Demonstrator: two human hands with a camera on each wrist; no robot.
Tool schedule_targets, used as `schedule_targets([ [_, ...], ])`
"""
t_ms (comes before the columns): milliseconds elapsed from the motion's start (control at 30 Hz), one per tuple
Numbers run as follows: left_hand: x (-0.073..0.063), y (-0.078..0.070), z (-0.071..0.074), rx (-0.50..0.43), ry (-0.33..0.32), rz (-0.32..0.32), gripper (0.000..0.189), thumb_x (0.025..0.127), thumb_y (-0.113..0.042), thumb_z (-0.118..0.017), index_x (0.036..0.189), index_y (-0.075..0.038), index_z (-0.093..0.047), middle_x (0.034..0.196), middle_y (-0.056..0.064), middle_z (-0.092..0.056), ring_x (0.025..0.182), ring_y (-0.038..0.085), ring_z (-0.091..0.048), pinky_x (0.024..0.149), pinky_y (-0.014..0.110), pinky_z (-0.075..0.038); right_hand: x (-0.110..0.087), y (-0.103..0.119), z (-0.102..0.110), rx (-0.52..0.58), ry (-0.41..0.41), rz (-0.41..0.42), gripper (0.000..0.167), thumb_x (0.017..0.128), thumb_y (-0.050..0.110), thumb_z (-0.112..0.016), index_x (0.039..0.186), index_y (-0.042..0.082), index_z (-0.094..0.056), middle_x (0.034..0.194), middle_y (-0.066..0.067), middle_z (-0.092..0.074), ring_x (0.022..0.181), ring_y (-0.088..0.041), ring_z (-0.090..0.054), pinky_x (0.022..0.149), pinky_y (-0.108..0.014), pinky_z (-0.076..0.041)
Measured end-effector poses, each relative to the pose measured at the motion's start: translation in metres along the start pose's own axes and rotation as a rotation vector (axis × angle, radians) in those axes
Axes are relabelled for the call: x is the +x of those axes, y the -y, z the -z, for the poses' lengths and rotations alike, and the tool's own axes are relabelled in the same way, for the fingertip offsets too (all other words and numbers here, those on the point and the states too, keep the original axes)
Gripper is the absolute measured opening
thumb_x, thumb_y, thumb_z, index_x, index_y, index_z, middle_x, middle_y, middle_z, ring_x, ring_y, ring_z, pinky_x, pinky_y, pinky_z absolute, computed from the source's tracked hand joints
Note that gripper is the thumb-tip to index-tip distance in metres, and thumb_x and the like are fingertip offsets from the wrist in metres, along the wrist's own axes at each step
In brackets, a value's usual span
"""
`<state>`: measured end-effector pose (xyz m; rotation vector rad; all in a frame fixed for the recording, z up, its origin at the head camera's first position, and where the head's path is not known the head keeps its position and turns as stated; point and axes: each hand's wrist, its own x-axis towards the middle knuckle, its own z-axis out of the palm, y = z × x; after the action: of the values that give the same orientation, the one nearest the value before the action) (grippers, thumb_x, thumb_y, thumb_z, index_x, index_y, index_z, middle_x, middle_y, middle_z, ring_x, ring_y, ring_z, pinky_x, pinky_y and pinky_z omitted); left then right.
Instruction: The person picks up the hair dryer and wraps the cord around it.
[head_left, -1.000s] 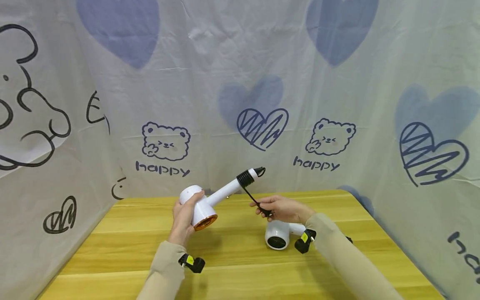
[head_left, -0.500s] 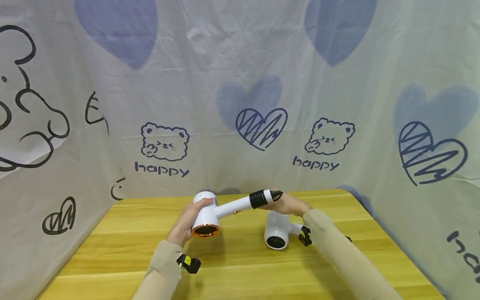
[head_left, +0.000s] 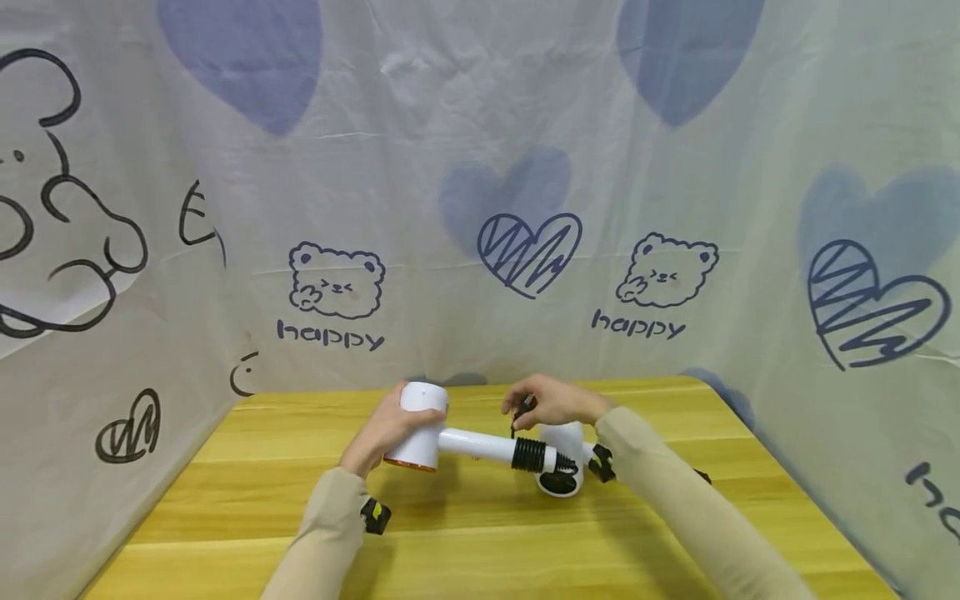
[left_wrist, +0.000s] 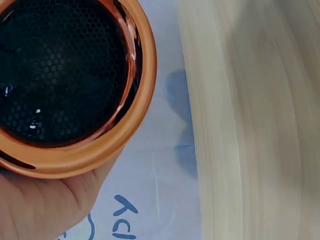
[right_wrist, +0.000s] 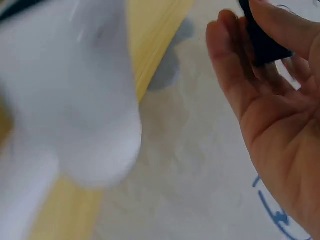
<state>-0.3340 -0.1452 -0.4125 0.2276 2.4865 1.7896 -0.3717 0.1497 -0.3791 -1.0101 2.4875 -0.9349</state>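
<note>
My left hand (head_left: 384,431) grips the head of a white hair dryer (head_left: 427,417), held above the table with its handle pointing right. Black cord (head_left: 528,456) is coiled round the handle's end. Seen from the left wrist, the dryer's copper-coloured ring (left_wrist: 147,75) surrounds a dark mesh. Between thumb and fingers, my right hand (head_left: 558,402) pinches the black plug end (right_wrist: 267,42) of that cord, just above the coils. A second white hair dryer (head_left: 561,437) lies on the table under the right hand, partly hidden by the first dryer's handle end and the right wrist.
The wooden table (head_left: 480,550) runs back to a printed cloth (head_left: 420,208) hanging behind and at both sides. A small dark piece (head_left: 702,476) shows beyond the right sleeve. Each wrist carries a black camera (head_left: 602,463).
The hair dryer's handle has swung down from pointing up-right to nearly level, dipping slightly right. The right hand has passed behind the handle and now shows above it with the plug.
</note>
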Motion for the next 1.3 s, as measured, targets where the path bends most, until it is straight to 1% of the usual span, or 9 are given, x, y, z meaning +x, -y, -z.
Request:
schedule_targets([
  [167,0.002,0.005,0.002,-0.001,-0.054,0.029,0.077,0.078,-0.030,-0.079,0.140,-0.010,-0.039,0.112,0.021,-0.059,0.077,0.027,-0.065,0.060,0.039,-0.059,0.004,0.005,-0.006,0.162,-0.106,-0.072,0.041,0.085,0.008,-0.074,0.124,0.013,-0.063,0.101,-0.007,-0.068,0.091,-0.018,-0.063,0.079,-0.032,-0.057],
  [300,0.002,0.008,0.007,0.023,-0.138,0.037,0.075,0.078,-0.031,-0.078,0.138,-0.006,-0.042,0.113,0.021,-0.060,0.079,0.026,-0.065,0.062,0.038,-0.059,0.007,0.007,-0.010,0.193,-0.186,-0.077,0.027,0.085,0.007,-0.075,0.110,0.005,-0.067,0.096,-0.006,-0.068,0.085,-0.017,-0.062,0.077,-0.029,-0.055],
  [433,0.002,0.011,0.011,0.065,-0.176,0.042,0.075,0.078,-0.034,-0.078,0.137,-0.005,-0.042,0.113,0.021,-0.060,0.080,0.026,-0.065,0.063,0.036,-0.058,0.010,0.009,-0.017,0.153,-0.197,-0.047,0.015,0.087,0.007,-0.073,0.099,0.004,-0.064,0.099,-0.006,-0.064,0.088,-0.016,-0.058,0.078,-0.028,-0.053],
  [633,0.001,0.013,0.016,0.077,-0.200,0.049,0.075,0.077,-0.035,-0.078,0.136,-0.004,-0.043,0.114,0.021,-0.059,0.082,0.026,-0.064,0.064,0.035,-0.058,0.013,0.012,-0.027,0.142,-0.247,-0.084,0.032,0.089,0.014,-0.071,0.120,0.014,-0.063,0.109,-0.004,-0.063,0.097,-0.017,-0.058,0.088,-0.034,-0.052],
  [733,0.000,0.014,0.019,0.042,-0.199,0.066,0.076,0.077,-0.036,-0.078,0.136,-0.005,-0.042,0.114,0.021,-0.059,0.082,0.026,-0.064,0.063,0.037,-0.058,0.013,0.013,-0.029,0.192,-0.272,-0.099,0.033,0.088,0.015,-0.072,0.121,0.012,-0.065,0.107,-0.004,-0.066,0.097,-0.017,-0.060,0.091,-0.037,-0.052],
  [900,-0.001,0.017,0.022,0.009,-0.221,0.089,0.074,0.077,-0.035,-0.078,0.135,-0.005,-0.043,0.117,0.022,-0.057,0.083,0.026,-0.064,0.064,0.036,-0.059,0.017,0.019,-0.032,0.169,-0.249,-0.081,0.013,0.094,0.017,-0.065,0.103,0.007,-0.065,0.098,-0.004,-0.070,0.088,-0.014,-0.063,0.083,-0.031,-0.055],
  [1100,-0.003,0.020,0.022,-0.041,-0.225,0.100,0.070,0.079,-0.033,-0.077,0.133,-0.003,-0.043,0.116,0.022,-0.056,0.082,0.026,-0.064,0.064,0.036,-0.060,0.020,0.024,-0.039,0.049,-0.209,-0.076,0.012,0.102,0.022,-0.051,0.106,0.012,-0.056,0.100,-0.001,-0.066,0.086,-0.012,-0.060,0.077,-0.029,-0.053],
  [1200,-0.005,0.020,0.021,-0.054,-0.226,0.110,0.068,0.079,-0.032,-0.077,0.131,-0.003,-0.043,0.115,0.021,-0.057,0.082,0.025,-0.063,0.064,0.035,-0.059,0.022,0.024,-0.044,-0.025,-0.179,-0.038,0.017,0.098,0.022,-0.060,0.109,0.011,-0.054,0.099,-0.001,-0.065,0.086,-0.014,-0.062,0.077,-0.029,-0.054],
  [1300,-0.006,0.021,0.021,-0.056,-0.220,0.115,0.069,0.080,-0.033,-0.078,0.131,-0.001,-0.043,0.114,0.021,-0.057,0.082,0.025,-0.062,0.065,0.035,-0.058,0.024,0.022,-0.051,-0.072,-0.142,-0.013,0.037,0.088,0.021,-0.074,0.114,0.010,-0.051,0.100,0.000,-0.066,0.088,-0.015,-0.064,0.075,-0.029,-0.054],
])
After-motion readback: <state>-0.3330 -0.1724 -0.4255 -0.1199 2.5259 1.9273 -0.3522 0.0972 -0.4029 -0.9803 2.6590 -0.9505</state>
